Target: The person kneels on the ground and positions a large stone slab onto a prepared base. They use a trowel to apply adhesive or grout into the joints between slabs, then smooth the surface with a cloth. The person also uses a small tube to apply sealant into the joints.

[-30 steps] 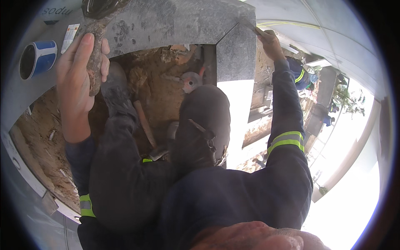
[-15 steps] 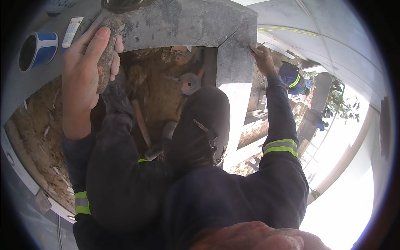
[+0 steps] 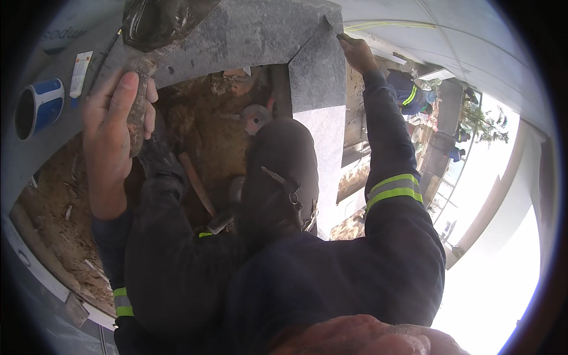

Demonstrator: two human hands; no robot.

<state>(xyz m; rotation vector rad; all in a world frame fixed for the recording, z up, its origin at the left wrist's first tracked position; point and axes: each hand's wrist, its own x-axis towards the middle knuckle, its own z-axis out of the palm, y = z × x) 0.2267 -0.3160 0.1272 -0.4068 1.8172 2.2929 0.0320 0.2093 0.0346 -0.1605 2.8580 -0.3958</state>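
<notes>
My left hand (image 3: 109, 127) is raised at the left, its fingers closed round a rough, elongated stone-like lump (image 3: 137, 106), crusted brown and grey. My right hand (image 3: 358, 53) reaches to the far end of the grey slab surround (image 3: 260, 35). Its fingers are closed on what looks like a scraper (image 3: 334, 22), whose dark flat blade lies against the slab near its outer corner. The scraper's handle is mostly hidden in the hand. A dark seam runs across the slab between the blade and the inner corner.
A black plastic bag (image 3: 168, 21) lies on the slab. Left stand a blue-and-white can (image 3: 47, 103) and a white tube (image 3: 80, 74). Below are a wooden-handled hammer (image 3: 196, 184) and a round disc (image 3: 257, 119) on soil. People in dark workwear (image 3: 403, 94) are at right.
My right hand has moved farther away and slightly left along the slab with the scraper. The view has shifted, showing more of the black bag. My left hand still holds the lump.
</notes>
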